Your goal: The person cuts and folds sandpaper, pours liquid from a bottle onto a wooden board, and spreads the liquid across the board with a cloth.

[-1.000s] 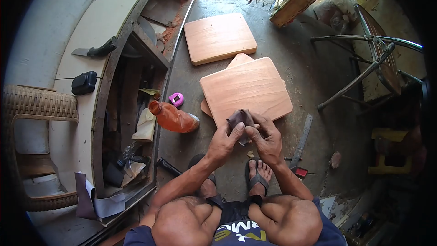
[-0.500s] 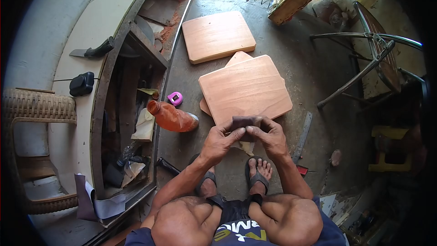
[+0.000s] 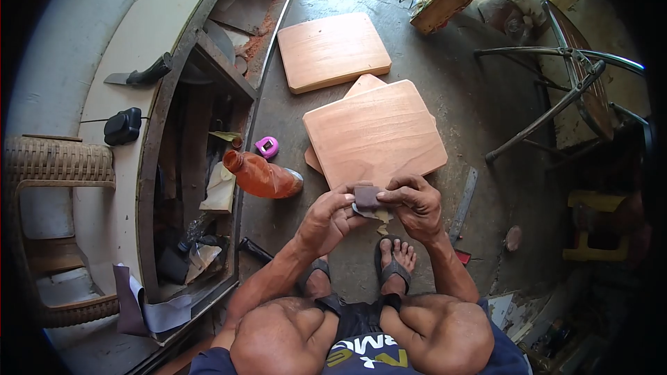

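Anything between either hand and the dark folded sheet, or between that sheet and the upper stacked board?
Nothing visible. The left hand and right hand are both on the dark folded sheet, and no other object shows between it and the upper board just beyond; height gap can't be judged.

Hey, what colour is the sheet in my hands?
The sheet shows purplish brown on top, best in the head view.

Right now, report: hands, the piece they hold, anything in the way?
Left hand and right hand both on the brown sheet. Sheet looks folded. No obstruction seen around them; orange bottle off to the left.
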`<state>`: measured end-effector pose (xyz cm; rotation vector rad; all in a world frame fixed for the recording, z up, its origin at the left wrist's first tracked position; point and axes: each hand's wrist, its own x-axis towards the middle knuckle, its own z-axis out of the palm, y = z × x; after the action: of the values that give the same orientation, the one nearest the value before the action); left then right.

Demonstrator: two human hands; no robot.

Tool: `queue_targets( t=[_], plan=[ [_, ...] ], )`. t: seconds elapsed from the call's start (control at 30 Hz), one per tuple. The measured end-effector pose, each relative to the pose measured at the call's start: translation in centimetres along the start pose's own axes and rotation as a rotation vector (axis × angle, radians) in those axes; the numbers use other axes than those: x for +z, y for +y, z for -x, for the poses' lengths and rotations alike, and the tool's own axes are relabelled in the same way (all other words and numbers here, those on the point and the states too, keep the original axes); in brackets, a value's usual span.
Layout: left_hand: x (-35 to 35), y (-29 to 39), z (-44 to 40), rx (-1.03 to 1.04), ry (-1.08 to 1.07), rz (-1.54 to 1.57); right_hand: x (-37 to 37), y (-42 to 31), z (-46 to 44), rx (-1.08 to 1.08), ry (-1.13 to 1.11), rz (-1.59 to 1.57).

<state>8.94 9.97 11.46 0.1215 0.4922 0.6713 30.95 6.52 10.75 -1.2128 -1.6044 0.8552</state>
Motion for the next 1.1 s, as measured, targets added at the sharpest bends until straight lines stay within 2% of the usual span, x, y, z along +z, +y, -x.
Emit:
queue_targets(
  t=[0.07, 0.1, 0.17, 0.2, 0.23, 0.27, 0.33, 0.37, 0.4, 0.43, 0.53, 0.7, 0.8, 0.87, 0.93, 0.97, 1.0, 1.07, 1.1],
  plan=[
    [0.3, -0.4, 0.1, 0.006, 0.117, -0.241, -0.3, 0.1, 0.1, -0.028, -0.013, 0.052],
    [0.0, -0.7, -0.1, 0.008, 0.118, -0.242, -0.4, 0.3, 0.2, -0.06, -0.065, 0.059],
    [-1.2, -1.6, -0.8, 0.105, 0.176, -0.484, 0.2, 1.1, 0.4, -0.096, -0.121, 0.063],
    [-1.5, -1.9, -1.2, 0.11, 0.176, -0.486, 1.0, 1.4, 0.8, 0.136, -0.013, -0.243],
    [-1.7, -2.2, -1.6, 0.247, 0.187, -0.414, 1.7, 1.5, 1.0, 0.367, 0.096, -0.548],
    [-1.9, -2.4, -1.9, 0.381, 0.198, -0.338, 2.2, 1.4, 1.4, 0.364, 0.095, -0.549],
    [-0.2, -2.0, -1.7, 0.427, 0.218, -0.299, 3.3, 0.5, 2.1, 0.667, 0.108, -1.299],
    [0.3, -2.1, -1.7, 0.405, 0.233, -0.292, 4.4, 1.6, 3.0, 0.678, 0.015, -1.288],
    [0.5, -2.4, -1.7, 0.382, 0.252, -0.284, 5.2, 0.3, 2.7, 0.662, 0.054, -1.29],
    [-0.2, -3.6, -2.5, 0.514, 0.232, -0.364, 5.4, 0.7, 2.3, 0.65, 0.11, -1.297],
    [-2.5, -5.7, -3.4, 0.583, 0.265, -0.515, 5.6, 1.6, 0.6, 0.683, 0.327, -1.241],
    [-3.7, -5.5, -2.4, 0.578, 0.308, -0.388, 7.1, 1.0, 1.8, 0.738, 0.261, -1.222],
    [-4.1, -5.7, -2.4, 0.59, 0.309, -0.454, 7.2, 2.2, 2.2, 0.819, 0.231, -1.259],
    [-4.1, -5.1, -2.0, 0.534, 0.292, -0.508, 6.7, 2.4, 2.0, 0.8, 0.231, -1.224],
    [-5.7, -5.4, -0.9, 0.481, 0.276, -0.547, 5.2, 3.0, 2.1, 0.836, 0.294, -1.049],
    [-8.9, -6.1, 0.4, 0.47, 0.497, -0.56, 3.4, 2.7, 1.4, 0.651, 0.383, -0.975],
    [-11.4, -5.9, 1.4, 0.443, 0.708, -0.578, 2.5, 2.9, 1.3, 0.621, 0.454, -0.887],
    [-13.8, -4.5, 3.4, 0.54, 1.018, -0.711, 0.4, 4.3, 2.5, 0.567, 0.444, -0.716],
    [-15.6, -3.1, 4.0, 0.7, 1.074, -1.019, 0.4, 4.2, 2.3, 0.57, 0.449, -0.717]
  ],
)
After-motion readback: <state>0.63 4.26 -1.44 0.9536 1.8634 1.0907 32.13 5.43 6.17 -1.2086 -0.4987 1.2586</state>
